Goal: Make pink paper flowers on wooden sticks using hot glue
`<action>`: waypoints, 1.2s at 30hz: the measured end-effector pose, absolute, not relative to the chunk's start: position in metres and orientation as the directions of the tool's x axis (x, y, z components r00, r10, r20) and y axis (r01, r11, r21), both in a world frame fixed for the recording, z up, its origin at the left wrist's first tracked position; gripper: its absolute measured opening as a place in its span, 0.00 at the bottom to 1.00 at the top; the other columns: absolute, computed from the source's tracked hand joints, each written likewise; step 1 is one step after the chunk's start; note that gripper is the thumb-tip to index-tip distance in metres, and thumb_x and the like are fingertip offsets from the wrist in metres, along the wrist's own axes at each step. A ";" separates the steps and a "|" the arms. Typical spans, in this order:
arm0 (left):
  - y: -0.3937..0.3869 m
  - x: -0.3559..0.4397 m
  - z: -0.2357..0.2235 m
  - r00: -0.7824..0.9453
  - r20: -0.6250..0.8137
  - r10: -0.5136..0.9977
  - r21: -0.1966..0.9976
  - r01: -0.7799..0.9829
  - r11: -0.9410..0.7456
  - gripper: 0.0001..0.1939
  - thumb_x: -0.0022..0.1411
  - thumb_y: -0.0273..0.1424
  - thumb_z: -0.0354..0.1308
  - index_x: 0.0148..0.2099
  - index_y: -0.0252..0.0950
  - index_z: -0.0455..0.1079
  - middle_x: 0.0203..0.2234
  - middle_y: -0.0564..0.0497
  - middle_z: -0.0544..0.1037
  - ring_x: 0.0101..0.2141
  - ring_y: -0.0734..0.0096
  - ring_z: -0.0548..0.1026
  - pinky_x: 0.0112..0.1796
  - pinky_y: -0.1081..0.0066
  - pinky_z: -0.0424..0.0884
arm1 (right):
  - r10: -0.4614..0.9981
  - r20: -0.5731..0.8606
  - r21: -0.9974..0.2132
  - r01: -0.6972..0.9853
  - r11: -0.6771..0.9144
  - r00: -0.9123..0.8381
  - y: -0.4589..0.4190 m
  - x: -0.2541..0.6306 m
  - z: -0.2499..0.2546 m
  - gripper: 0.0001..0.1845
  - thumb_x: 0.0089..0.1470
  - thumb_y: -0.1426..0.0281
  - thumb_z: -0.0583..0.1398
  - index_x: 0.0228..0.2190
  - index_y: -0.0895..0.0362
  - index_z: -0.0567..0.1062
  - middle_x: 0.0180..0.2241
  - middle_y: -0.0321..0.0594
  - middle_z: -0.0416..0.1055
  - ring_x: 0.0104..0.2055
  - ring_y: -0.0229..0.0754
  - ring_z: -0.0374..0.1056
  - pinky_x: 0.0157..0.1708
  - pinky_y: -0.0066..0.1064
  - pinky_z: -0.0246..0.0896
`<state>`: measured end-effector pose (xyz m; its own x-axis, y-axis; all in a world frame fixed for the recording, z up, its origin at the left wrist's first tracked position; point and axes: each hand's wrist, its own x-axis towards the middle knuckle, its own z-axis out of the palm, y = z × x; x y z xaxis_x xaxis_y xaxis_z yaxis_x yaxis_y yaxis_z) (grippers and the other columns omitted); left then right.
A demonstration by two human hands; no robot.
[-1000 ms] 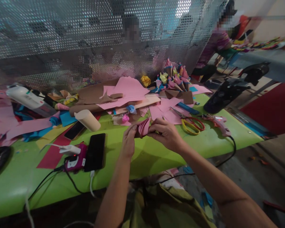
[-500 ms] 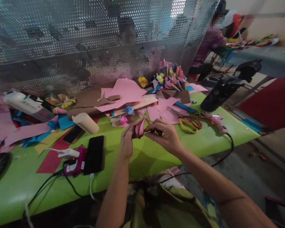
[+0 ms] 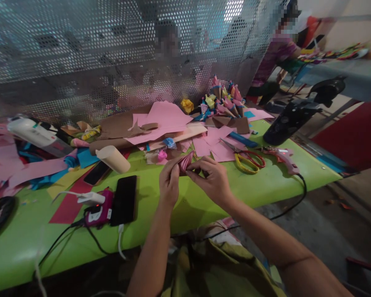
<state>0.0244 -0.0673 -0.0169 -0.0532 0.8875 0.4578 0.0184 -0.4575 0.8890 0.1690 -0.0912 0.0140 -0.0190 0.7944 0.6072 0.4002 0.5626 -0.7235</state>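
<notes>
Head view: at centre, my left hand [image 3: 169, 181] is gripping pink paper [image 3: 186, 161]; my right fingertips [image 3: 190, 170] are pinching its edge.

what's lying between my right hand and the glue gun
The scissors with yellow and red handles lie there, on the green table, between your right hand and the glue gun; the head view shows it.

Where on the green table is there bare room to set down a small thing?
Bare green table shows between the cabled phone and the left hand, and between the scissors, the right hand and the glue gun's cord. Along the mesh panel it is crowded with pink paper and folded pieces.
</notes>
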 end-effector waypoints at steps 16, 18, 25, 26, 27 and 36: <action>-0.069 0.026 -0.013 -0.099 0.262 0.960 0.952 -0.139 -0.274 0.15 0.63 0.41 0.57 0.41 0.38 0.80 0.39 0.48 0.84 0.41 0.64 0.79 0.42 0.67 0.76 | 0.757 0.638 -0.684 0.346 0.642 -0.141 -0.084 0.179 0.013 0.05 0.56 0.76 0.62 0.31 0.56 0.78 0.27 0.36 0.71 0.27 0.34 0.66 0.27 0.25 0.60; -0.068 0.025 -0.015 -0.086 0.239 0.967 0.949 -0.188 -0.251 0.15 0.62 0.41 0.57 0.42 0.38 0.81 0.39 0.48 0.84 0.41 0.65 0.79 0.42 0.68 0.76 | 0.751 0.638 -0.680 0.335 0.652 -0.167 -0.082 0.181 0.012 0.05 0.56 0.75 0.62 0.31 0.56 0.78 0.27 0.36 0.70 0.27 0.34 0.66 0.27 0.26 0.60; -0.065 0.025 -0.022 -0.055 0.201 0.978 0.949 -0.239 -0.208 0.17 0.62 0.42 0.57 0.43 0.38 0.80 0.39 0.48 0.83 0.40 0.65 0.79 0.40 0.69 0.76 | 0.727 0.653 -0.651 0.335 0.682 -0.213 -0.081 0.184 0.013 0.05 0.56 0.74 0.61 0.31 0.55 0.79 0.27 0.36 0.69 0.27 0.35 0.66 0.27 0.26 0.61; -0.066 0.025 -0.021 -0.049 0.197 0.979 0.949 -0.243 -0.203 0.17 0.61 0.42 0.57 0.43 0.38 0.80 0.39 0.48 0.83 0.40 0.65 0.79 0.38 0.69 0.76 | 0.722 0.657 -0.643 0.338 0.687 -0.218 -0.081 0.184 0.014 0.06 0.56 0.75 0.61 0.31 0.55 0.79 0.27 0.36 0.69 0.27 0.35 0.66 0.27 0.26 0.61; -0.066 0.025 -0.021 -0.043 0.195 0.980 0.948 -0.248 -0.199 0.17 0.61 0.42 0.57 0.43 0.38 0.80 0.39 0.48 0.83 0.39 0.65 0.79 0.37 0.70 0.76 | 0.716 0.662 -0.636 0.338 0.693 -0.221 -0.082 0.184 0.014 0.06 0.56 0.75 0.61 0.31 0.55 0.78 0.27 0.36 0.69 0.27 0.35 0.66 0.27 0.26 0.61; -0.066 0.024 -0.023 -0.003 0.203 0.979 0.934 -0.300 -0.194 0.16 0.63 0.41 0.57 0.43 0.38 0.80 0.40 0.48 0.83 0.38 0.66 0.78 0.36 0.70 0.75 | 0.672 0.699 -0.608 0.294 0.738 -0.242 -0.082 0.187 0.013 0.05 0.56 0.75 0.61 0.32 0.55 0.77 0.28 0.36 0.70 0.27 0.34 0.67 0.27 0.25 0.60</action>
